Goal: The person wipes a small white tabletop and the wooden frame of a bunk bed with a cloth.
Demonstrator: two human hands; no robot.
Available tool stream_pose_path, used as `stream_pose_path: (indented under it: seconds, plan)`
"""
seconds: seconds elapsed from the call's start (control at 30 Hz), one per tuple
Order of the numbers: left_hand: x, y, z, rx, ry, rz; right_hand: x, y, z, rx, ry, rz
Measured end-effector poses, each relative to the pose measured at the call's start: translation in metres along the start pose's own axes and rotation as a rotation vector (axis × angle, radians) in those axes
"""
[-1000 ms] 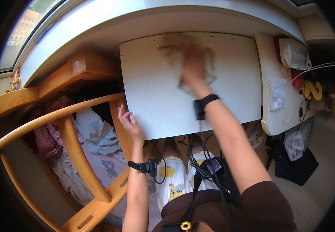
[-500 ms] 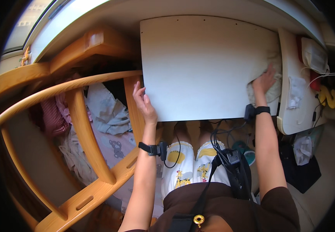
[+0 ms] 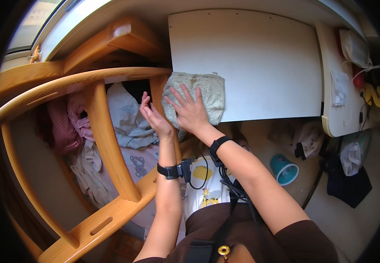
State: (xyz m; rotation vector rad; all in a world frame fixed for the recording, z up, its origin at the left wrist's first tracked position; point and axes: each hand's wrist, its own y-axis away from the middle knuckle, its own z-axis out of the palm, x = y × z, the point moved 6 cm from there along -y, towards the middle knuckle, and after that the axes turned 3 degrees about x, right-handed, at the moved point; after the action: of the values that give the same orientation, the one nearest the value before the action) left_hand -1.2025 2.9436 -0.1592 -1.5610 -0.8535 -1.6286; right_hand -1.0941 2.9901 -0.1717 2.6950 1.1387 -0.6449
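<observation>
Fuzzy cloth (image 3: 213,94) parked at the near left corner of a white counter (image 3: 264,65)

So the cloth was spread out as one rumpled layer, with its left side and near edge apparently pushed slightly past the counter's edges. A pale grey-beige was shown, pretty towel-like, creased all over and marked with a brownish patch by the far edge, just beyond the fingers.

Direction-wise, no obvious front end could be picked out. The outline was close to square and partly covered, so a long axis couldn't really be called. The far edge was lined up roughly left to right with the counter's far side, and the right edge was run more or less toward the body.

The right hand (image 3: 192,111) was laid palm down on top, fingers fanned away and leftward, nothing pinched. The left hand (image 3: 157,120) was held just to the left, fingers raised and loosely bent, nothing gripped; whether the cloth was touched by it couldn't be told. Both hands were kept near each other, unclasped, beside a wooden frame (image 3: 107,144).
</observation>
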Motion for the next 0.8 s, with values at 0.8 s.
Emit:
stream_pose_path:
  seconds: [0.8]
  plan:
    - [-0.039, 0.068, -0.017, -0.019, -0.164, -0.127, 0.392, 0.224, -0.147, 0.361, 0.488, 1.014]
